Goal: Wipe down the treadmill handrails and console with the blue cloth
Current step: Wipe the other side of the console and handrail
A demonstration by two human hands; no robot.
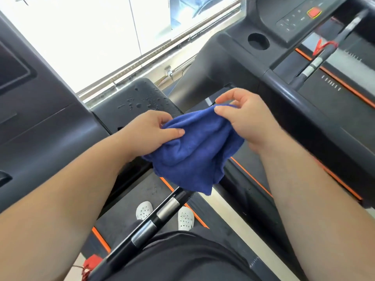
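A blue cloth (194, 151) hangs bunched in the air between both hands at the centre of the view. My left hand (148, 132) grips its left edge, thumb lying on top. My right hand (247, 120) pinches the upper right corner between thumb and fingers. Below the cloth a black handrail (150, 226) with silver sensor bands runs diagonally down to the left. Behind my left hand a dark console panel (140, 96) carries water droplets. The console surface of my treadmill (40, 122) fills the left side.
A neighbouring treadmill's console (294, 19) with a red stop button (313, 12) and a cup holder (258, 41) sits at the upper right, its handrail (316, 61) beside it. A bright window lies at the top left. My white shoes (184, 218) stand on the belt.
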